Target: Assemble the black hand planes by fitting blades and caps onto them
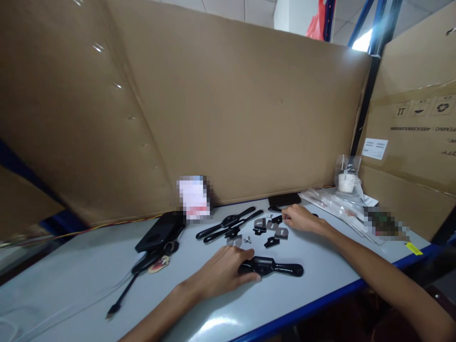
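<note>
My left hand [223, 271] lies over the left end of a black two-handled metal tool [274, 268] on the grey table, fingers wrapped round its handle. My right hand [301, 218] reaches farther back, its fingers pinched together at a cluster of small black and grey metal parts [272, 229]; what the fingertips hold is too small to make out. Two more black two-handled tools [230, 222] lie just behind the parts.
A black phone and case [159, 232] with a cable [123, 294] lie to the left. Clear plastic bags [335, 202] and a bagged white cup [346, 180] sit at the right. A cardboard wall [213, 104] closes the back; boxes [413, 142] stand at the right. The table's blue edge [320, 304] runs along the front.
</note>
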The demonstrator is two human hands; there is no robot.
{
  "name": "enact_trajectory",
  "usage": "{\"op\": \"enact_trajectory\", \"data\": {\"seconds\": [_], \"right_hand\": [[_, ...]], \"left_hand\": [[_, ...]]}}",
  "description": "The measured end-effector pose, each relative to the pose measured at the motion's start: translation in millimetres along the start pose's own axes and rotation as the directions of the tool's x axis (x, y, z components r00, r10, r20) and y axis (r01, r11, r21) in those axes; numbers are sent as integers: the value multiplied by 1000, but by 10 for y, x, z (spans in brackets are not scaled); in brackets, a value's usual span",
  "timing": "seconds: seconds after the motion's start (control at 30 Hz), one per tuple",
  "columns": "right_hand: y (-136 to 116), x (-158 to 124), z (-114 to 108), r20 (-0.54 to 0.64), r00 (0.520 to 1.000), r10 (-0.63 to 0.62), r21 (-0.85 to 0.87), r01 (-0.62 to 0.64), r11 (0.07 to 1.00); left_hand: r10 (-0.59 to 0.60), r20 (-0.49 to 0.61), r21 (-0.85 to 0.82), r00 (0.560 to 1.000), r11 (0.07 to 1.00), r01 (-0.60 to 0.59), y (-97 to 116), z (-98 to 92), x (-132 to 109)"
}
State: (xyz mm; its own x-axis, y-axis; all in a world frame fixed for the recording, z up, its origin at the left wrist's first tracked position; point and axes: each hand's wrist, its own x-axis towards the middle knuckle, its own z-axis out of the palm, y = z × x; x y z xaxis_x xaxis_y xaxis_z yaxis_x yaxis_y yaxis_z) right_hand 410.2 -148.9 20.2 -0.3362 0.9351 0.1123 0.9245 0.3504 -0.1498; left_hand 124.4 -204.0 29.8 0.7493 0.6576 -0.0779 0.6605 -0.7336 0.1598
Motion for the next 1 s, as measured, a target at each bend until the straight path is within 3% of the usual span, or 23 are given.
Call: {"op": "enact_trajectory", "data": {"seconds": [0.47, 1.0], "right_hand": [[-36, -33, -117, -125, 992, 23, 21, -21, 1000], [-51, -35, -133, -143, 987, 71, 72, -61, 996]], "left_hand": [[23, -31, -43, 999, 999, -24, -21, 19, -5], [0, -13, 38, 1000, 999, 0, -32, 50, 8]]}}
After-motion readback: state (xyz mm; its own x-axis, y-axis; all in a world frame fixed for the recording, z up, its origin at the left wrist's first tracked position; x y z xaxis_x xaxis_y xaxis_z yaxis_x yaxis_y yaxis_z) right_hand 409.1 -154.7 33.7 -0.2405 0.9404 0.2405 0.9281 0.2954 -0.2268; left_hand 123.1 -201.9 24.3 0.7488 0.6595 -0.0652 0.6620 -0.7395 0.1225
